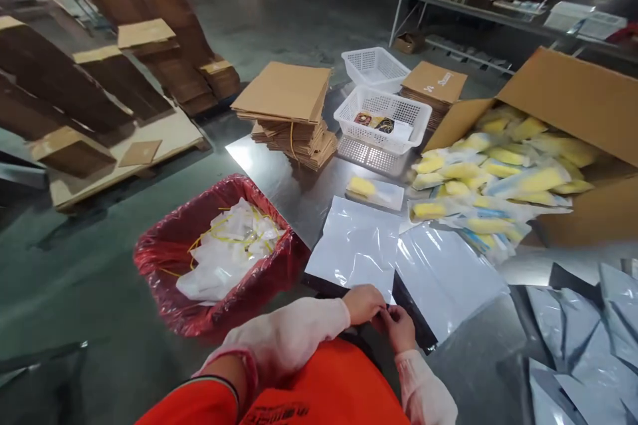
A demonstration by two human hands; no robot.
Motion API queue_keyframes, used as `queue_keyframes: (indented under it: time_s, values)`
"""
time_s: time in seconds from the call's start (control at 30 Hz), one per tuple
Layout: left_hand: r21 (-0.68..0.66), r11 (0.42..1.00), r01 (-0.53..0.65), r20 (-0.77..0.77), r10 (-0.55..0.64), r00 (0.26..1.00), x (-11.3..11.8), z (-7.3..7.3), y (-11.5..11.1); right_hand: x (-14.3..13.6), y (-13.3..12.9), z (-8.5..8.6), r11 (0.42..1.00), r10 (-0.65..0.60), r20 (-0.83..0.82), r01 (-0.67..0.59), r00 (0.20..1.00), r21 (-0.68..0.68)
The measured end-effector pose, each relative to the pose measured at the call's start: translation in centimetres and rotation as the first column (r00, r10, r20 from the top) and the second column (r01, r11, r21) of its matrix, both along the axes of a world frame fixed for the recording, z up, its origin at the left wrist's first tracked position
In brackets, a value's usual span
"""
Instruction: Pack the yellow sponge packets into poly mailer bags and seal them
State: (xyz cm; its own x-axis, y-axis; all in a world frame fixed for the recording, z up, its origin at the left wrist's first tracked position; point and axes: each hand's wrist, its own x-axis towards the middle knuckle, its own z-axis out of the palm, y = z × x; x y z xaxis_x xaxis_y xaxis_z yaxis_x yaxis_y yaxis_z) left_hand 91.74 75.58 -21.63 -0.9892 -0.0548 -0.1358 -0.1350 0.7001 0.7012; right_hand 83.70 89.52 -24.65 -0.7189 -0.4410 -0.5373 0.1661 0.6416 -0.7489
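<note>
A white plastic mailer bag (pixel 356 242) with a black edge lies on the metal table in front of me. At its near right corner my left hand (pixel 365 304) has its fingers closed on the black edge. My right hand (pixel 400 328) pinches at the same corner, its fingertips meeting those of the left. A second white mailer (pixel 448 275) lies to the right, partly under the first. Just beyond the bags rests a clear packet (pixel 376 192) with a yellow item inside.
An open carton (pixel 578 106) spills several yellow-filled packets (pixel 478 179) at the right. Stacked cardboard (pixel 284 93) and white baskets (pixel 381 119) stand at the back. A red-lined bin (pixel 164 239) is left of the table (pixel 274 176). Filled mailers (pixel 578 332) lie at the lower right.
</note>
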Motion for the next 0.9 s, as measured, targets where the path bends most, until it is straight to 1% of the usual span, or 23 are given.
queue_keyframes:
  time_s: [0.07, 0.1, 0.17, 0.2, 0.23, 0.3, 0.37, 0.4, 0.47, 0.53, 0.6, 0.63, 0.7, 0.73, 0.8, 0.9]
  values:
    - [-0.024, 1.000, 0.008, 0.072, -0.006, 0.997, -0.1, 0.2, 0.2, 0.2, 0.4, 0.3, 0.993, -0.037, 0.151, 0.054, 0.988, -0.108]
    - [-0.029, 1.000, 0.006, 0.092, -0.004, 0.996, 0.0, 0.3, 0.2, 0.4, 0.5, 0.5, 0.980, -0.062, 0.245, 0.106, 0.968, -0.171]
    - [-0.018, 1.000, -0.010, 0.096, 0.012, 0.995, 0.4, 0.5, 0.2, 0.9, 0.8, 1.0, 0.935, -0.103, 0.412, 0.229, 0.906, -0.270]
    - [-0.012, 1.000, -0.023, 0.089, 0.024, 0.996, 0.6, 0.5, 0.2, 1.0, 0.8, 1.3, 0.913, -0.123, 0.457, 0.281, 0.881, -0.295]
    - [-0.005, 0.999, -0.034, 0.077, 0.034, 0.996, 0.7, 0.5, 0.2, 1.1, 0.7, 1.6, 0.901, -0.148, 0.460, 0.311, 0.876, -0.303]
    - [0.011, 0.999, -0.048, 0.050, 0.047, 0.998, 1.0, 0.3, 0.1, 1.2, 0.5, 2.2, 0.908, -0.186, 0.374, 0.305, 0.909, -0.289]
    - [0.038, 0.998, -0.048, 0.031, 0.047, 0.998, 1.0, 0.3, 0.0, 0.9, 0.2, 2.8, 0.936, -0.183, 0.247, 0.246, 0.951, -0.253]
    - [0.055, 0.998, -0.044, 0.029, 0.043, 0.999, 1.0, 0.3, -0.1, 0.8, 0.2, 3.0, 0.952, -0.153, 0.186, 0.195, 0.971, -0.236]
    - [0.086, 0.994, -0.063, 0.032, 0.060, 0.998, 0.9, 0.4, -0.3, 0.6, 0.1, 3.3, 0.967, -0.046, 0.118, 0.073, 0.992, -0.243]
    - [0.128, 0.984, -0.123, 0.048, 0.118, 0.992, 0.9, 0.6, -0.5, 0.4, 0.2, 3.5, 0.954, 0.067, 0.094, -0.036, 0.993, -0.299]
    - [0.192, 0.957, -0.218, 0.081, 0.206, 0.975, 1.0, 0.6, -0.7, 0.2, 0.4, 3.6, 0.930, 0.164, 0.069, -0.131, 0.984, -0.343]
    - [0.227, 0.936, -0.268, 0.103, 0.251, 0.963, 1.1, 0.6, -0.8, 0.0, 0.5, 3.7, 0.922, 0.210, 0.042, -0.184, 0.977, -0.340]
    - [0.279, 0.890, -0.360, 0.145, 0.331, 0.932, 1.2, 0.5, -0.8, -0.6, 0.4, 3.8, 0.913, 0.287, -0.041, -0.287, 0.957, -0.291]
    - [0.297, 0.870, -0.392, 0.161, 0.359, 0.919, 1.3, 0.4, -0.8, -1.0, 0.2, 3.9, 0.910, 0.310, -0.084, -0.321, 0.947, -0.262]
    - [0.342, 0.837, -0.428, 0.189, 0.385, 0.903, 1.5, 0.3, -0.7, -1.7, -0.4, 4.2, 0.908, 0.326, -0.134, -0.350, 0.936, -0.230]
    - [0.403, 0.808, -0.430, 0.195, 0.383, 0.903, 1.7, 0.5, -0.6, -2.2, -1.6, 4.6, 0.904, 0.333, -0.110, -0.350, 0.937, -0.245]
